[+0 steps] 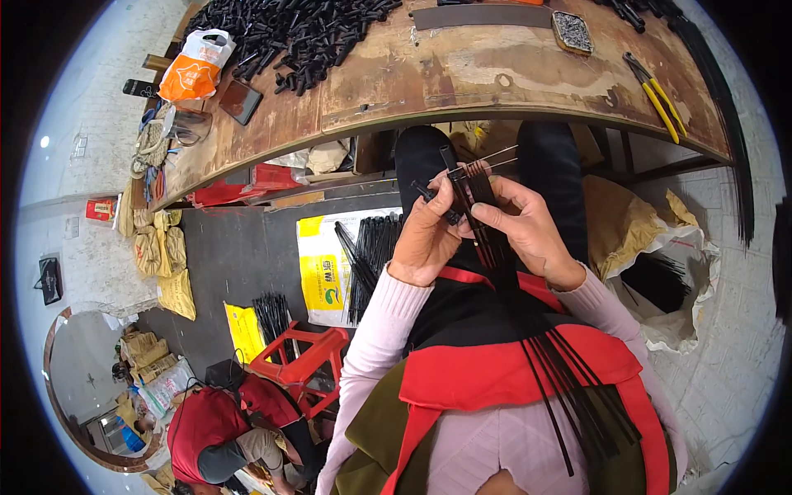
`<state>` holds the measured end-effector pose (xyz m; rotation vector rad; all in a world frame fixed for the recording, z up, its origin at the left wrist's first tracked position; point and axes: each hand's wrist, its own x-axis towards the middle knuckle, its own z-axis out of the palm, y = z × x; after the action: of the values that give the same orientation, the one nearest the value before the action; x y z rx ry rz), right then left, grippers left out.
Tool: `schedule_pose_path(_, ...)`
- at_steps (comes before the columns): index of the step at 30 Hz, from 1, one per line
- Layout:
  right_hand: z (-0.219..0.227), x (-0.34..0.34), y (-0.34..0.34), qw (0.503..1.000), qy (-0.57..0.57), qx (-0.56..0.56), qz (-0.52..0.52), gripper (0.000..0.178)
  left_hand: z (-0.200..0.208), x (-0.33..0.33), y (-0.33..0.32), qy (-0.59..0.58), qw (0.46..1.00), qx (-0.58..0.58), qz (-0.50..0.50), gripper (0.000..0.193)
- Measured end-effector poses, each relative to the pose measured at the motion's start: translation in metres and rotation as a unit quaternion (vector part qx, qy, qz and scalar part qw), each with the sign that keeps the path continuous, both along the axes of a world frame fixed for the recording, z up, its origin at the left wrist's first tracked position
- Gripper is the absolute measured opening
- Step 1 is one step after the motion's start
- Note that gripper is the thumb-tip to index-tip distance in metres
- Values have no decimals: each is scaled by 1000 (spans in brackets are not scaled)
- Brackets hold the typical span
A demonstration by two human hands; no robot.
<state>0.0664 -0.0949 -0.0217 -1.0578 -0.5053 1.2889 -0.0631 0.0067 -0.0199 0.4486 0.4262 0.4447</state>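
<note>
Above my lap, my left hand [426, 241] is closed around a short black tubular piece [451, 216], its thumb raised beside the top of a bundle of thin black umbrella ribs [493, 256]. My right hand [532, 231] grips that bundle from the other side, thumb and fingers pressed on the ribs near their upper end. A black tube end [448, 157] sticks up above the fingers, and a pair of thin light wires [497, 154] points off to the right. Lower down, the ribs fan out over my red and black apron [495, 375]. Fingers hide the joint between tube and ribs.
The wooden bench [371, 91] bears a heap of black tubular parts [305, 37], a tin of small metal bits [572, 33], yellow-handled pliers [656, 97] and a phone [240, 101]. Rib bundles [375, 264], a red stool [309, 363] and a crouching person [210, 429] are left; an open sack [627, 223] stands right.
</note>
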Motion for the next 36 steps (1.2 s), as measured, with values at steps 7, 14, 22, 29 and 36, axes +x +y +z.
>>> schedule_pose_path(7, 2, -2, 6, 999, 45, 7, 9, 21, -10, -8, 13, 16, 999, 33, -33, 44)
schedule_pose_path(14, 7, -5, 8, 1000, -3, 6, -17, 16, -13, -7, 11, 58, 994, 86, -19, 51)
schedule_pose_path(22, -1, -1, 5, 1000, -12, 0, -13, 14, -9, -3, 7, 59, 995, 86, -6, 49)
schedule_pose_path(29, -8, 5, 6, 998, 54, 22, 17, 22, -2, -1, 4, 32, 998, 44, -13, 38)
schedule_pose_path(36, -1, 10, 12, 985, 151, 21, 86, 25, -1, -3, 1, 64, 996, 59, -6, 39)
